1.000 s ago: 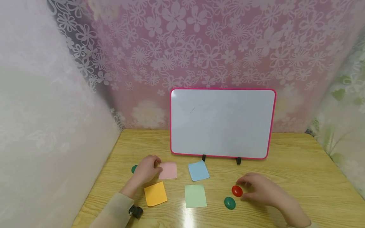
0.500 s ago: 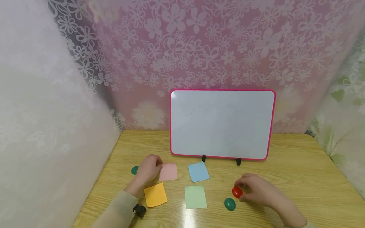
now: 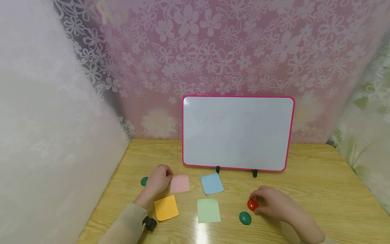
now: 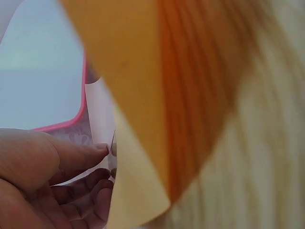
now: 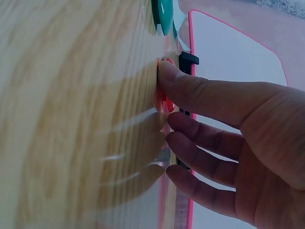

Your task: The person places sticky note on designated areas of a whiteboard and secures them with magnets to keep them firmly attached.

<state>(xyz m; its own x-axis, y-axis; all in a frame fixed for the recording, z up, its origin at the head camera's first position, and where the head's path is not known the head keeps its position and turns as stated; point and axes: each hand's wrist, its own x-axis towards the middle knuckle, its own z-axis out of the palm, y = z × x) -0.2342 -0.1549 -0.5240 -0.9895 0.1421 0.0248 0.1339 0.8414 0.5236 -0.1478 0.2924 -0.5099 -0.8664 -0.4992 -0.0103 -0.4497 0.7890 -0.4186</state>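
Clock directions are taken as seen in the head view. The pink note [image 3: 179,184] is reached at its nine o'clock edge by the left hand [image 3: 157,179], whose thumb and index finger have been drawn closer together than a second ago; whether the paper is pinched cannot be told. The left forearm has been moved slightly toward three o'clock.

The red disc [image 3: 252,205] is held on the table [image 3: 320,169] between the thumb and fingertips of the right hand [image 3: 272,202], set at about three o'clock from it. Since the earliest frame, that hand has been shifted a little toward nine o'clock and narrowed round the disc.

A green disc [image 3: 245,218] is seen at seven o'clock from the red one, and another green disc [image 3: 144,181] is partly covered by the left hand. From the pink note, the blue note [image 3: 212,183] is placed at three o'clock, the orange note [image 3: 166,207] at seven and the pale green note [image 3: 208,210] between four and five. These notes have been left undisturbed, as has the whiteboard [image 3: 238,133], at one o'clock from the blue note.
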